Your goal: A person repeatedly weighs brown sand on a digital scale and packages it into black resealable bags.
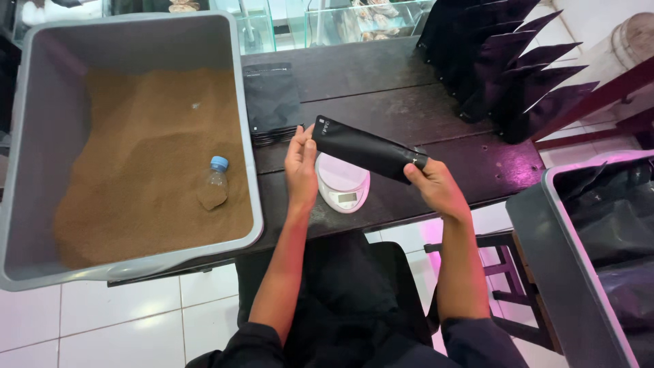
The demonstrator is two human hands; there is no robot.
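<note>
Holding a flat matte-black foil pouch (368, 150) mid-frame between left hand (300, 163) and right hand (436, 185), above a small white scale (343, 184), unfilled, brown granules (150, 163) waiting in grey tub (41, 136) at left.

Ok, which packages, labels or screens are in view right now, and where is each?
Black flat pouch: held between the left hand and right hand, above the scale; small pale label at its upper-left corner.
Stack of black pouches: flat on the dark table, beside the grey tub.
Upright black pouches: fanned out, table's far right.
Scale screen: small grey rectangle on the round white scale.
</note>
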